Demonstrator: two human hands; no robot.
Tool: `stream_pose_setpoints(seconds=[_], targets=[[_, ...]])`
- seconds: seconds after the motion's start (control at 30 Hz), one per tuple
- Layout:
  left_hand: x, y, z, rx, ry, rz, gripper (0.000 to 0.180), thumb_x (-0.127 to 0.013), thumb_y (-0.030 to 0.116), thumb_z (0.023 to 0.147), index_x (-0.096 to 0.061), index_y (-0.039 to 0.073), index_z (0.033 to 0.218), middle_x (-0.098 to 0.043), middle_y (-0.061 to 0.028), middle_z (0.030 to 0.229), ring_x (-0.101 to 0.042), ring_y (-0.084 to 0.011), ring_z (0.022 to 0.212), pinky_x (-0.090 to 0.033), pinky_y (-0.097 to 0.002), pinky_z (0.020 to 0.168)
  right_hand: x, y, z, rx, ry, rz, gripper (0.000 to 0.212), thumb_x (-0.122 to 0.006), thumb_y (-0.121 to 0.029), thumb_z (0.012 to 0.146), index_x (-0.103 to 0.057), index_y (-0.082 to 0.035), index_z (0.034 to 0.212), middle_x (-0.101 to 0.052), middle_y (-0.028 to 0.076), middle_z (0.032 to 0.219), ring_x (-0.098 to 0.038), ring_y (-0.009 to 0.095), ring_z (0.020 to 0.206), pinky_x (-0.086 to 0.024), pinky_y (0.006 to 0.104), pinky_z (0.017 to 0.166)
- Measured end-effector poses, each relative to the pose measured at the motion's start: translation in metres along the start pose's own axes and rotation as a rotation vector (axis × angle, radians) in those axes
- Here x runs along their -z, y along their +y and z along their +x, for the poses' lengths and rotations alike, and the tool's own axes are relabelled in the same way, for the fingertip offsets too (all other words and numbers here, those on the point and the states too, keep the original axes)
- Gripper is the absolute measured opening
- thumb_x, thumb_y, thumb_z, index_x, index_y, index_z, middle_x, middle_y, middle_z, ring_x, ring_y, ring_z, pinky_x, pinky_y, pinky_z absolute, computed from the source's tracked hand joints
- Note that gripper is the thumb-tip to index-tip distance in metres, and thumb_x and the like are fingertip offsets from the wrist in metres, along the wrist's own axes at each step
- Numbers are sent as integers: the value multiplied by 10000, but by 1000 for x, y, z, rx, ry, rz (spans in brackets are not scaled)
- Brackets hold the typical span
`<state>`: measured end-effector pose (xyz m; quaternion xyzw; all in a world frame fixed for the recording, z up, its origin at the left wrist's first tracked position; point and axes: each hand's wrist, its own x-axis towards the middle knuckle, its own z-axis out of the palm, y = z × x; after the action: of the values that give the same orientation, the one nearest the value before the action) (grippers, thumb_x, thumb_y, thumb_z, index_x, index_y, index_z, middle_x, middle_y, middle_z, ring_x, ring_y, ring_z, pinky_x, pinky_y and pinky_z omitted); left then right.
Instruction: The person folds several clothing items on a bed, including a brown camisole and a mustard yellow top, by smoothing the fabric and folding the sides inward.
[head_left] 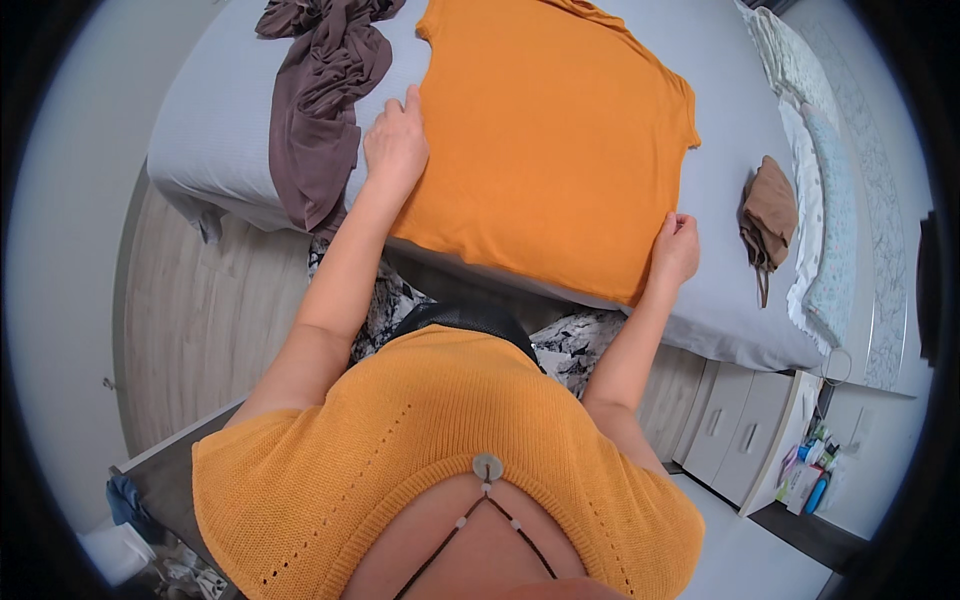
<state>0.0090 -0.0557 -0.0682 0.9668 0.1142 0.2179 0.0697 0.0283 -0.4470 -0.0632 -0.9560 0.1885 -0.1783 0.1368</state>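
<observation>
An orange T-shirt is spread out on the bed, with its hem along the near edge of the mattress. At its left side my left hand is closed on the fabric's edge, the fingertips partly hidden. My right hand pinches the shirt's right edge close to the lower corner, fingers curled. Some soft creases run across the cloth, and its far end leaves the top of the view. To the left of my left hand lies a crumpled brown-purple garment, draped down to the bed's edge.
A folded brown garment with thin straps rests on the right of the grey bedspread. Pillows line the headboard side. At the lower right stands a white bedside cabinet, with bottles and small items beside it.
</observation>
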Motion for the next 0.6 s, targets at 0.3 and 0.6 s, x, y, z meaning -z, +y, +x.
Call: stream_pose_setpoints(seconds=[0.3,0.6], targets=[[-2,1,0,-20,-58,-90,542,-535,-10,772,-406,120,1282,-501,-157,976,-626,-348,719,-521,-449,606,-9,2,-4,101,119,50,201,-589,-270,884,-578,-105,999,-669,102,863,-632,330,772,-479,439,644],[11,-5,-15,-63,-25,-153,459,-532,42,828,-428,134,1265,-494,-163,1055,-626,-375,727,-517,-463,610,13,16,-12,49,-12,75,271,-541,-249,913,-564,-107,1143,-672,137,907,-628,353,836,-481,448,716]])
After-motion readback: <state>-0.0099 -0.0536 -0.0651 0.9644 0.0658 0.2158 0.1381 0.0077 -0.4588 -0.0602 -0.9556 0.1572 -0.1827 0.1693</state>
